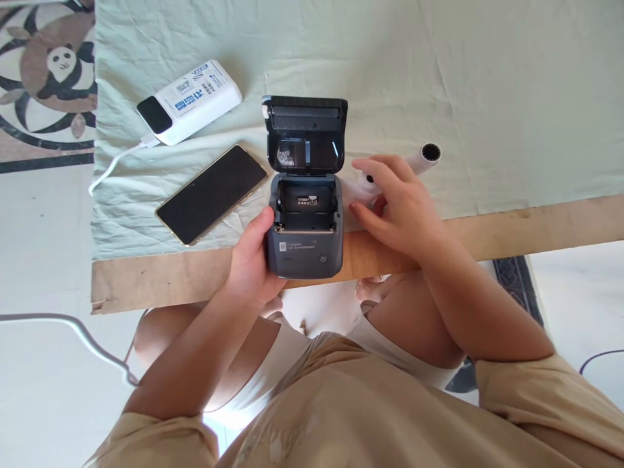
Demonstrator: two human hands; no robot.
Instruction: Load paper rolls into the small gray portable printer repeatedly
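Beige fabric of my shirt (341, 403) fills the bottom of the view, with my bare knees just beyond it under the table edge. Next comes the strip of bare wood (487, 234) along the table's near side. My left hand (251, 266) is closed around the left side of the dark grey printer (305, 240), thumb up against its wall near the open bay. It sits at the table's near edge, partly on the wood, partly on the pale green cloth (439, 78). Its lid (305, 133) stands up and back, and the paper bay beneath shows dark. My right hand (394, 208) lies just right of the printer, fingers loosely curled over a white object (424, 156) whose round ribbed end pokes out to the right; I cannot tell whether the grip is firm. Left of the printer a black phone (212, 194) lies face up at an angle. Farther back a white power bank (190, 101) rests with a white cable (114, 166) running off the cloth's left edge.
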